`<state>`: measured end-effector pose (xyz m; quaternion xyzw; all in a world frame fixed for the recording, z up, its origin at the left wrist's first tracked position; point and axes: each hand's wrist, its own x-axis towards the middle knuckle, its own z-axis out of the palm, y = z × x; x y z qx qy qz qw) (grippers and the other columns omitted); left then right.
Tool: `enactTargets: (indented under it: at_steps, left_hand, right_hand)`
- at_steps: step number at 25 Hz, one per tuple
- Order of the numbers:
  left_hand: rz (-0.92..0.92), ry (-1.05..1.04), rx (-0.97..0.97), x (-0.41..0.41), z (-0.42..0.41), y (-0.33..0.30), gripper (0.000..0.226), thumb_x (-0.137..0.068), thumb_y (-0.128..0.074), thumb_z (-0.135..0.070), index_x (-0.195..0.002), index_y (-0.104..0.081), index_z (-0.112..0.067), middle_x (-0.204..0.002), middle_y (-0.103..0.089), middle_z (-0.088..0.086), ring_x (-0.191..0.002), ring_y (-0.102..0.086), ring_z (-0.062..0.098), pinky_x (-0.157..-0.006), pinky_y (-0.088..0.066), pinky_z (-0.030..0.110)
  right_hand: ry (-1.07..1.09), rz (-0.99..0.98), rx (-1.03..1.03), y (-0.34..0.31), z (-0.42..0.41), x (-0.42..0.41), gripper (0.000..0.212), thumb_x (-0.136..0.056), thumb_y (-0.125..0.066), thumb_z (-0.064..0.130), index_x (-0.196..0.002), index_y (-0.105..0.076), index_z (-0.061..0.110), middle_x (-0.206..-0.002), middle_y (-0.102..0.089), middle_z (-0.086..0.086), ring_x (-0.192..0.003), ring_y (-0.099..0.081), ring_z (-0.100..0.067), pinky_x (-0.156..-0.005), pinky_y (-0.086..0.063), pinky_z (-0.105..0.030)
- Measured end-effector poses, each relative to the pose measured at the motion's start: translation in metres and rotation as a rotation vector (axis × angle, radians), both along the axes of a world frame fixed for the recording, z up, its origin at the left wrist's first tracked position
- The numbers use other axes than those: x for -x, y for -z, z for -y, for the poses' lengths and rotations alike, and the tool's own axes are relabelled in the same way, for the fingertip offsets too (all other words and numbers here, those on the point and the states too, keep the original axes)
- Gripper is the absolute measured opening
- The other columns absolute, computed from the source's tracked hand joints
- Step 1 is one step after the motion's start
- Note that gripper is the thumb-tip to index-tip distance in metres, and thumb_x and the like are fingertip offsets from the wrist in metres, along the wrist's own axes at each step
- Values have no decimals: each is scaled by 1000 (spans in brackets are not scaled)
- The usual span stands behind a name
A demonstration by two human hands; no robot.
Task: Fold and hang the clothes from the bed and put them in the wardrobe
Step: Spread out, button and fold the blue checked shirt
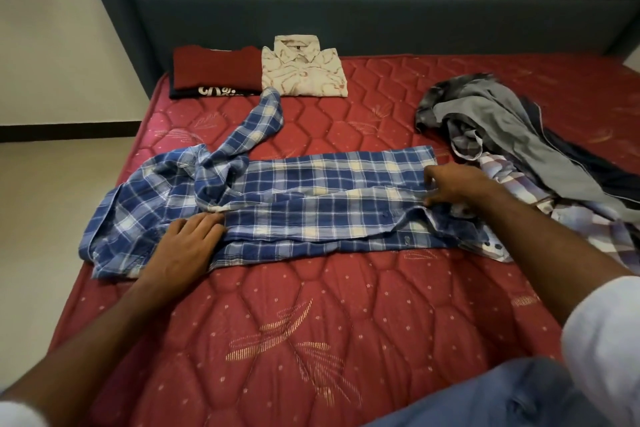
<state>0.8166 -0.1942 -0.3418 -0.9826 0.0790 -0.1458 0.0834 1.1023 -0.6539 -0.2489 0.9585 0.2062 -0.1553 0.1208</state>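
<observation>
On the left, the left hand (187, 246) lies flat on the blue plaid shirt (311, 204), fingers (204, 222) straight and close together, pressing the cloth down near the collar end. The shirt lies spread on the red quilted mattress (311, 322) with its long axis running left to right across the bed: shoulders and collar to the left, hem to the right. One sleeve (256, 128) trails up and away toward the headboard (346, 10), twisted where it meets the body. The near edge is folded over lengthwise into a band.

Beyond it, by the headboard, sit a folded dark red garment (216, 71) on a black one (214, 92) whose print is mostly covered, and just beside them a folded cream patterned shirt (304, 74).

At the hem end the right hand (453, 184) rests on the shirt, fingers curled down onto the fold; whether they pinch the cloth is hard to tell. Farther right, a heap of grey and pale checked clothes (512, 135) overlaps the shirt's corner and is cut off by the frame edge.
</observation>
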Motion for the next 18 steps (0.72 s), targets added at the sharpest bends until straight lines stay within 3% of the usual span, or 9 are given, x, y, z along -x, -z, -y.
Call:
enactTargets:
  at_steps: [4,7,10,13,14,16,18]
  left_hand:
    - [96,-67,18,2,10,5,27,-93,-48,-29,-112,-63,-16,-122,-60,6,-105,-57,31,-83,-37,46]
    - [145,-120,88,4,11,2,19,-90,-56,-27,-104,-63,-18,-113,-61,4,-95,-58,29,-79,-36,44]
    - [205,-120,124,10,3,2,14,-86,-62,-24,-99,-65,-19,-112,-63,2,-98,-57,26,-81,-35,42]
    - [245,-53,120,18,-7,6,7,-91,-64,-22,-97,-65,-18,-112,-65,1,-103,-60,24,-82,-37,43]
    - [260,-24,121,20,-10,8,6,-92,-65,-21,-97,-65,-18,-111,-66,1,-103,-61,23,-83,-37,43]
    - [277,38,121,21,-16,10,4,-93,-67,-19,-97,-66,-17,-110,-67,0,-102,-62,21,-85,-36,42]
    - [260,78,123,23,-20,12,4,-96,-66,-20,-99,-65,-18,-109,-66,-1,-101,-61,19,-88,-37,40]
  right_hand:
    - [-76,-133,-448,10,-51,25,30,-86,-70,12,-113,-62,22,-119,-62,-2,-112,-61,-24,-97,-51,-44]
    - [-111,-278,-727,9,-142,62,24,-95,-62,8,-119,-63,15,-118,-65,0,-108,-63,-17,-94,-52,-33]
    - [-239,-374,-733,14,-235,93,32,-98,-65,33,-125,-65,15,-115,-66,3,-103,-62,-12,-88,-50,-29]
    - [-342,-342,-607,24,-290,101,15,-93,-71,33,-90,-68,19,-85,-65,6,-77,-59,-9,-70,-45,-29]
    - [-345,-338,-598,26,-300,99,18,-92,-74,29,-79,-64,20,-75,-61,6,-69,-55,-8,-64,-42,-29]
    - [-268,-341,-672,32,-312,89,18,-89,-78,22,-77,-66,16,-72,-64,4,-68,-60,-11,-65,-49,-34]
    - [-156,-300,-793,36,-316,82,9,-90,-76,19,-83,-71,17,-80,-71,2,-77,-68,-16,-77,-58,-42]
